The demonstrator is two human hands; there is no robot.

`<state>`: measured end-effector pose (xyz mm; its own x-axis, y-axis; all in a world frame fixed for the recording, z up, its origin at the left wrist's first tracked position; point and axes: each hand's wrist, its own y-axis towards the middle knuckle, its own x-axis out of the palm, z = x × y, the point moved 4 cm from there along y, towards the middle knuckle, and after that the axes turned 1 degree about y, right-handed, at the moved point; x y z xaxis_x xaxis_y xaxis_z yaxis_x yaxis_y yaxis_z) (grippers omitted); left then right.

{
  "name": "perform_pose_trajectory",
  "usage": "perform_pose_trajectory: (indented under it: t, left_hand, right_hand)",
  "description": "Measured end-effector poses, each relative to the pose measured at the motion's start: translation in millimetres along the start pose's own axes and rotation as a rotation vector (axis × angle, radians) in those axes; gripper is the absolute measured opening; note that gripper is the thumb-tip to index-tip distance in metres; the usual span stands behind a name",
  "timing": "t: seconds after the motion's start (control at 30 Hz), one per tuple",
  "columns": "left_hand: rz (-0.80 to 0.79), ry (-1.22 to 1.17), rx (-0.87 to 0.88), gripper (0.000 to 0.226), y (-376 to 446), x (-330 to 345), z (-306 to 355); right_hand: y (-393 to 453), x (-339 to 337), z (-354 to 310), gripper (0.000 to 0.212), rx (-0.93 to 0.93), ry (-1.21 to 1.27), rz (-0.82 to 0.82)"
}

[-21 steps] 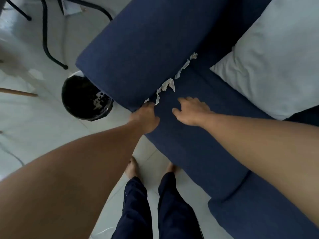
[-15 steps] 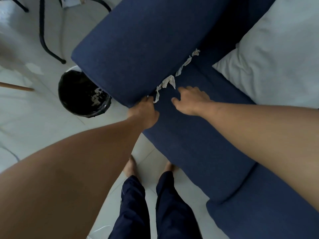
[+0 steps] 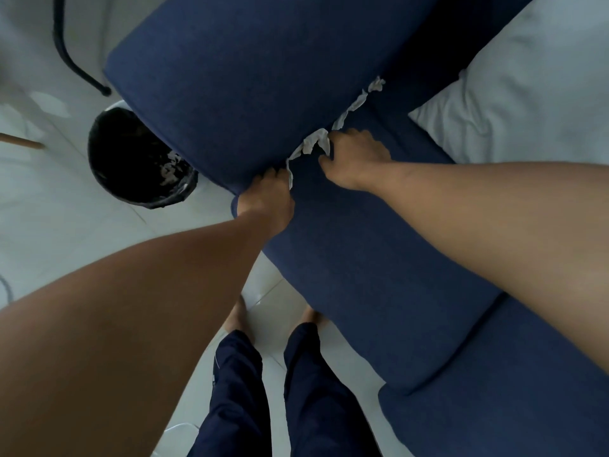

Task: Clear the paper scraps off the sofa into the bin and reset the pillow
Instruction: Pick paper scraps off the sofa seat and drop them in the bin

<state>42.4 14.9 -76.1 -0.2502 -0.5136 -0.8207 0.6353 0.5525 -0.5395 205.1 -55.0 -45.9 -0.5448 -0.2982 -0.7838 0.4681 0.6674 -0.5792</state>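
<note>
White paper scraps (image 3: 314,145) lie in a line along the crease between the blue sofa's seat (image 3: 379,275) and its armrest (image 3: 263,77). My right hand (image 3: 356,159) rests on the seat with its fingertips touching the largest scrap, fingers spread. My left hand (image 3: 267,196) sits at the front corner of the crease, fingers curled beside a thin strip of paper (image 3: 290,174); whether it pinches the strip is hidden. More scraps (image 3: 375,85) trail toward the back. A white pillow (image 3: 527,94) lies on the seat at the right.
A black bin (image 3: 131,159) with paper scraps inside stands on the white tiled floor left of the armrest. A black chair leg (image 3: 75,64) curves behind it. A wooden stick (image 3: 19,141) pokes in from the left edge. My legs and bare feet stand before the sofa.
My right hand has slid forward along the seat until its fingers reach the largest scrap. My left hand has edged up into the corner of the crease.
</note>
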Motion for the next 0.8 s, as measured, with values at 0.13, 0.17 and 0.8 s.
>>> perform_pose_trajectory:
  t: [0.13, 0.17, 0.8]
  left_hand:
    - [0.028, -0.065, 0.005, 0.032, 0, 1, -5]
    - [0.032, -0.097, -0.001, 0.029, -1, 2, -7]
    - [0.075, -0.312, -0.051, 0.024, -53, 24, -88]
  right_hand:
    - [9, 1, 1, 0.050, -0.003, -0.012, 0.028]
    - [11, 1, 0, 0.049, -0.005, -0.008, 0.037]
    - [44, 34, -23, 0.036, 0.097, -0.003, -0.038]
